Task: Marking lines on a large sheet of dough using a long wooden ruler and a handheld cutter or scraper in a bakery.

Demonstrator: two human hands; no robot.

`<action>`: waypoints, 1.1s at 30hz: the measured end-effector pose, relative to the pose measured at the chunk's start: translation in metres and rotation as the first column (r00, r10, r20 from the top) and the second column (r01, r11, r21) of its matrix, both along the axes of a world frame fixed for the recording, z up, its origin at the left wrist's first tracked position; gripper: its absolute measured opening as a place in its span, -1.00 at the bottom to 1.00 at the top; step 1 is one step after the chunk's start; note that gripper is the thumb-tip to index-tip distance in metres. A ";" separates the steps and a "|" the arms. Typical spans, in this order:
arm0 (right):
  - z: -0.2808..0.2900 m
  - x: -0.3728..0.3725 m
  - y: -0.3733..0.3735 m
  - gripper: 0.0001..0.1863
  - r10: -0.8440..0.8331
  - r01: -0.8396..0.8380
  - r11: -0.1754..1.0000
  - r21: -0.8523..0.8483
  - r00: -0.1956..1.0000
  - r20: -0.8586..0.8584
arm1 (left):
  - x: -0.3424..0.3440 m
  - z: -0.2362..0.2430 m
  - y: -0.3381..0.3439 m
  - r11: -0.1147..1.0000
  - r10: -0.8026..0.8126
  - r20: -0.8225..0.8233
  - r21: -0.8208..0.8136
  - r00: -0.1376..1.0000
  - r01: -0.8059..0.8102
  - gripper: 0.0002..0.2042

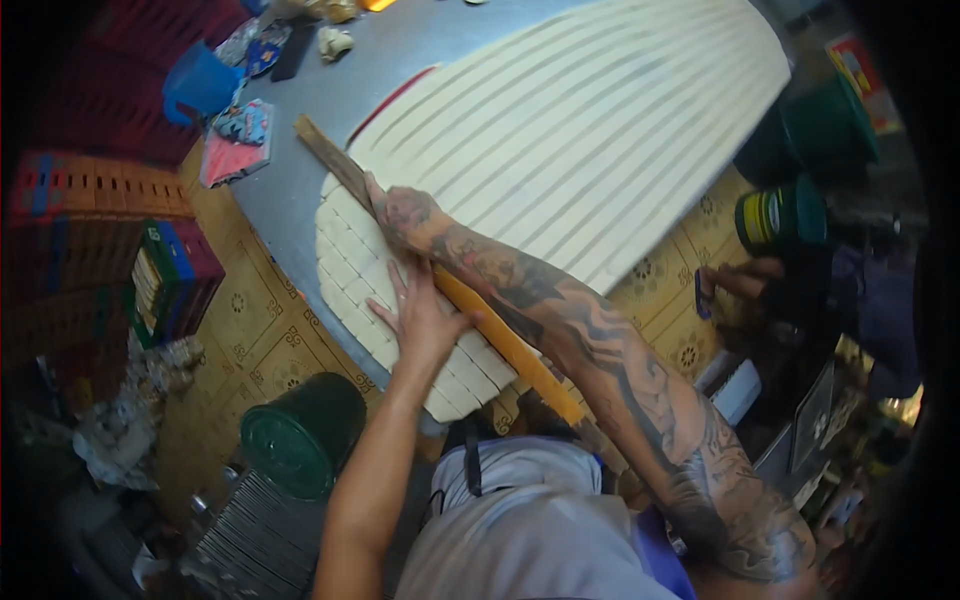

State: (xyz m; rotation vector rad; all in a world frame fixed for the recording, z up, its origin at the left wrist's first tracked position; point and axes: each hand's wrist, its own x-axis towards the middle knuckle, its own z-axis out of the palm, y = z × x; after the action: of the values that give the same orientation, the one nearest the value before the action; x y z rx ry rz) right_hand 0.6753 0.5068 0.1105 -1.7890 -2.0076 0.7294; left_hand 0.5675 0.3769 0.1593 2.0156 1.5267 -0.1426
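Note:
A sheet of pale dough (570, 130) lies on the metal table, scored lengthwise into long strips. Its near-left end is cut crosswise into small dough pieces (345, 245). Across the dough runs a long wooden strip (510, 345), brown at its far end and orange-yellow nearer me; my hands and right forearm cover its middle. My left hand (425, 315) presses down with spread fingers on the cut pieces, its thumb reaching the strip. Beyond it, my right hand (405, 210) is closed against the strip's edge; whatever its fingers hold is hidden.
The metal table (290, 185) carries a blue jug (200, 80), a dark phone (292, 50) and packets at the far left. Stacked crates (110, 190) stand left. A green bucket (305, 435) is by the near-left edge, other buckets (800, 215) at right. A seated person's leg (745, 275) shows at right.

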 end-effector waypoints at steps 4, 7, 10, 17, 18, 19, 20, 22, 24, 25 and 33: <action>0.005 0.028 -0.143 -0.25 -0.009 0.011 0.999 -0.050 0.999 0.048 | 0.011 -0.001 -0.003 0.999 0.039 0.050 0.016 0.998 -0.040 0.42; 0.032 0.045 -0.262 -0.20 -0.003 0.006 0.978 -0.210 1.000 0.011 | -0.022 -0.050 0.006 0.963 -0.107 0.016 0.251 0.994 0.100 0.43; 0.049 0.063 -0.368 -0.18 -0.014 0.067 0.943 -0.326 0.987 0.162 | -0.012 -0.044 0.007 0.978 -0.079 -0.119 0.181 0.990 0.100 0.42; 0.006 0.064 -0.395 -0.16 -0.110 0.123 0.977 -0.176 0.991 0.080 | 0.070 -0.043 -0.074 0.939 -0.275 -0.034 0.207 0.961 0.276 0.35; -0.001 0.066 -0.400 -0.17 -0.121 0.129 0.979 -0.155 0.991 0.064 | 0.094 -0.035 -0.097 0.944 -0.282 -0.150 0.133 0.948 0.302 0.35; 0.006 0.065 -0.406 -0.17 -0.111 0.119 0.982 -0.149 0.992 0.061 | 0.100 -0.029 -0.107 0.952 -0.275 -0.268 0.061 0.923 0.301 0.36; 0.014 0.064 -0.415 -0.18 -0.103 0.110 0.984 -0.140 0.993 0.054 | 0.098 -0.026 -0.108 0.954 -0.265 -0.272 0.064 0.925 0.292 0.36; 0.034 0.065 -0.435 -0.20 -0.111 0.117 0.985 -0.130 0.993 0.050 | 0.099 -0.023 -0.101 0.963 -0.253 -0.272 0.017 0.928 0.268 0.36; 0.043 0.078 -0.468 -0.21 -0.097 0.106 0.983 -0.149 0.993 0.067 | 0.103 -0.022 -0.094 0.971 -0.229 -0.263 0.001 0.937 0.238 0.37; 0.056 0.085 -0.486 -0.20 -0.071 0.076 0.966 -0.249 0.997 0.031 | 0.098 -0.023 -0.092 0.972 -0.223 -0.246 0.015 0.943 0.233 0.35; 0.083 0.136 -0.588 -0.32 -0.458 0.413 0.844 -0.341 0.887 -0.060 | 0.078 -0.024 -0.032 0.974 -0.189 -0.026 0.118 0.982 0.191 -0.06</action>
State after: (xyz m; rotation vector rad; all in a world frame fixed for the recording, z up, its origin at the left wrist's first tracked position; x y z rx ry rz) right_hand 0.8111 -0.0812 0.1934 -2.2021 -1.3648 1.0341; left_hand 0.6453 0.3445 0.1353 2.2603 1.3777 -0.1449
